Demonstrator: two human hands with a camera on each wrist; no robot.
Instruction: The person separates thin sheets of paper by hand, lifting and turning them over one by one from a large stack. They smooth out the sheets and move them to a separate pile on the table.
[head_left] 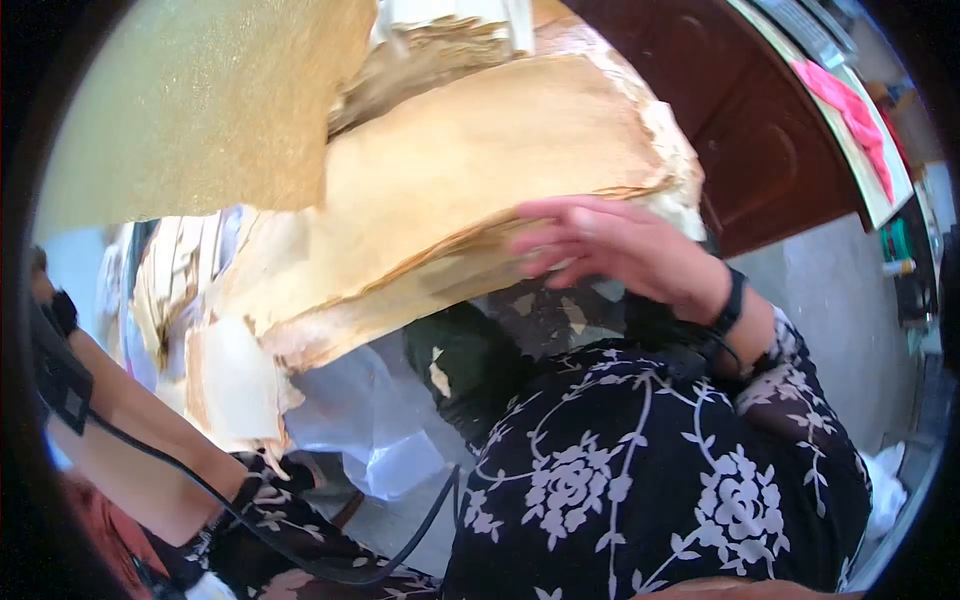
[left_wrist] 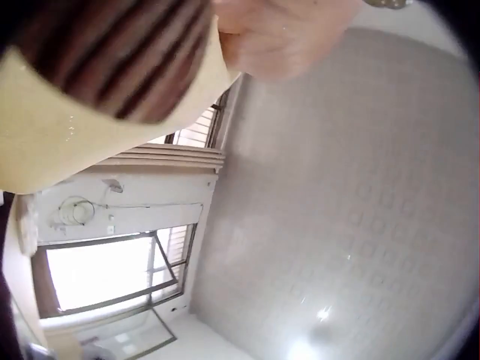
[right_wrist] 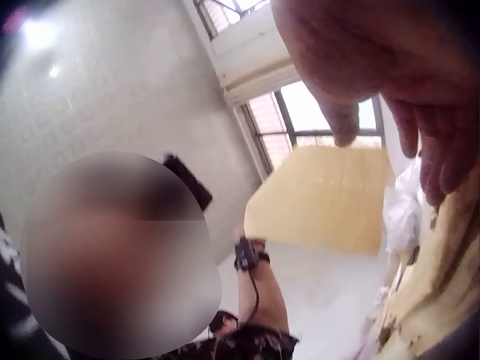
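Observation:
A large yellowish sheet (head_left: 210, 110) (left_wrist: 45, 142) (right_wrist: 322, 199) is raised at the upper left of the head view. My left hand (left_wrist: 289, 34) (right_wrist: 252, 242) grips its edge; its fingers are mostly hidden. Below and to the right lies a thick stack of tan sheets (head_left: 490, 140) with ragged, layered edges. Near the stack's front edge, my right hand (head_left: 610, 243) (right_wrist: 390, 67) is held with fingers extended and holds nothing; whether it touches the edge I cannot tell.
Strips and scraps (head_left: 180, 270) lie left of the stack, with a pale torn piece (head_left: 235, 385) below them. Clear plastic (head_left: 375, 420) hangs under the front edge. A dark red cabinet (head_left: 740, 110) stands at the right, beside a counter with a pink cloth (head_left: 850, 115).

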